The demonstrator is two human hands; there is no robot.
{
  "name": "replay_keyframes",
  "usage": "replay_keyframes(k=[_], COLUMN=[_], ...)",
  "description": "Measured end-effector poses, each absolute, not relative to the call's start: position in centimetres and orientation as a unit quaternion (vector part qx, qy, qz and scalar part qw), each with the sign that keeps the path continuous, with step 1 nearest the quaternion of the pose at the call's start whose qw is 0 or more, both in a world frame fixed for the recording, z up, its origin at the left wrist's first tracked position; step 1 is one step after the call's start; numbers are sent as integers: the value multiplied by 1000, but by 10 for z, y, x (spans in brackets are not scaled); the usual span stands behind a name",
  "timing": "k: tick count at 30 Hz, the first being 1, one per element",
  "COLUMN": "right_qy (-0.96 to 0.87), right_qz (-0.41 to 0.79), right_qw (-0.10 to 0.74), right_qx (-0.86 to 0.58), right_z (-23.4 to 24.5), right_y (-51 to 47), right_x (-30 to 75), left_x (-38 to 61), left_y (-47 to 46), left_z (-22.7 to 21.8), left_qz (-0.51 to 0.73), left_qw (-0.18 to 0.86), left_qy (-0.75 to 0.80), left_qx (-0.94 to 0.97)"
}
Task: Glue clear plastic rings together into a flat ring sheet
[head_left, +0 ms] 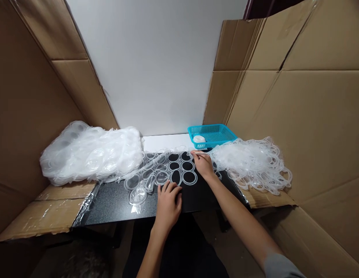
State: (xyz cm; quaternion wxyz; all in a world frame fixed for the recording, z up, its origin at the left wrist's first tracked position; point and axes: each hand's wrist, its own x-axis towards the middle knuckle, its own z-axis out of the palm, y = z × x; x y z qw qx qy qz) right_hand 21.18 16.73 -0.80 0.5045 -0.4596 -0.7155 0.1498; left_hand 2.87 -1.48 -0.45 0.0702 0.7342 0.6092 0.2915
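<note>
Left hand: the left hand (168,197) lay palm down, fingers loosely bent and parted, tips at the near edge of the ring sheet.
Right hand: the right hand (203,163) reached to the sheet's far right corner, thumb and forefinger close together; from where I stood, I couldn't tell whether they pinched anything.
Between hands: they were well apart.
Ring sheet: the clear ring sheet (181,166) lay mid-table, flat at right, rumpled at left, on the black tabletop (115,202).
Left heap: a bulky plastic stack (95,152) touched the rumpled part.
Right heap: tangled plastic rings (249,162) sat beyond the right hand.
Basket: a blue basket (217,136) behind held a white item (199,139).
</note>
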Motion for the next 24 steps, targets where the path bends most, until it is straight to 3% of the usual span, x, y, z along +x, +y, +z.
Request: replay_keyframes(k=[3,6,10,16,24], right_qy=[-758,-818,-877,-818,-815], right_qz=[193,246,290,421,421], right_qw=[476,396,267,273,295], right_qx=[-403,-338,-274,-281,-268], right_z=[1,11,17,4,1], right_y=[161,148,132,122,119], right_x=[201,174,142,139,144], left_x=[24,17,-1,-12,-4], left_y=[-17,-20,-28,-36,-33], left_z=[3,7,3,-7,-11], left_qz=[285,309,353,341,354], left_qw=[146,189,100,29,5], left_qy=[567,532,578,613,618], left_qx=[758,765,728,713,702])
